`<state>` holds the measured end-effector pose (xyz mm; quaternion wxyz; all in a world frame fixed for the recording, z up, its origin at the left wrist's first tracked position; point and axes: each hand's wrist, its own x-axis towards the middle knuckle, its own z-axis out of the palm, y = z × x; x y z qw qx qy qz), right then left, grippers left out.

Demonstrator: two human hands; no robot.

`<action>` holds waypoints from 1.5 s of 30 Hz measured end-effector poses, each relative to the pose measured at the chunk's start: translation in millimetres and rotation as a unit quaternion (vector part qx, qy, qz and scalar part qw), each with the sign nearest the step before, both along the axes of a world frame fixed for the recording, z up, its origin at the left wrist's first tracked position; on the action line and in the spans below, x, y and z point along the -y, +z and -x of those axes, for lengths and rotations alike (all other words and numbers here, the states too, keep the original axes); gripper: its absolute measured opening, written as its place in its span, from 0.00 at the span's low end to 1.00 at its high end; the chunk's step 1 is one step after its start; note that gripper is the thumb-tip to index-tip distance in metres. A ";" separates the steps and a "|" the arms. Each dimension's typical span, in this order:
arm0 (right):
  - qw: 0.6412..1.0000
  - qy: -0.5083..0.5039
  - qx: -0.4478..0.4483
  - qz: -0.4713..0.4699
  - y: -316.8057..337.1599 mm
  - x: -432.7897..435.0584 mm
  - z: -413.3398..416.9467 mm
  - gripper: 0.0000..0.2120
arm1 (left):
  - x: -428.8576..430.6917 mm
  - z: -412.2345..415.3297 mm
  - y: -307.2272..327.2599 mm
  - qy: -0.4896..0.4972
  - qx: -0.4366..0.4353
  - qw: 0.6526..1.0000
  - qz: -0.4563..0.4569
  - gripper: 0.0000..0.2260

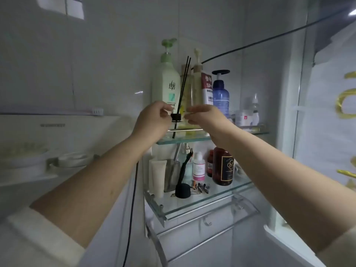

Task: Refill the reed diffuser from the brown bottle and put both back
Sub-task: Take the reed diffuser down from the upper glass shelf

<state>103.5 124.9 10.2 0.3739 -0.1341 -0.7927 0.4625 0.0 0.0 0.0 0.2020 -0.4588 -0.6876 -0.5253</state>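
I see both hands raised at the upper glass shelf [212, 139]. My left hand [152, 120] and right hand [204, 117] flank the reed diffuser [176, 117]; actual grip unclear. The brown bottle [222, 166] stands on the lower glass shelf [202, 206].

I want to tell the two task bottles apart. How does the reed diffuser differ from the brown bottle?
The reed diffuser is clear glass; the brown bottle is dark amber with a black label. The diffuser stands on the upper glass shelf, between both hands; the brown bottle stands untouched on the lower shelf. Black reeds stick out of the diffuser only. Both are upright.
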 end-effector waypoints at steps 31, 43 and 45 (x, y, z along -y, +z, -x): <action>0.992 0.002 -0.120 -0.034 -6.9 24.5 -26.5 0.15 | 10.0 -37.8 -3.3 -0.080 0.045 0.988 -0.122 0.17; 0.994 0.013 -0.094 0.056 -90.5 0.0 -79.4 0.12 | -17.8 -71.5 -87.7 -0.163 0.101 0.979 -0.075 0.21; 0.993 0.014 -0.086 0.081 -108.9 -3.4 -85.5 0.12 | -24.3 -74.7 -106.2 -0.168 0.115 0.977 -0.058 0.22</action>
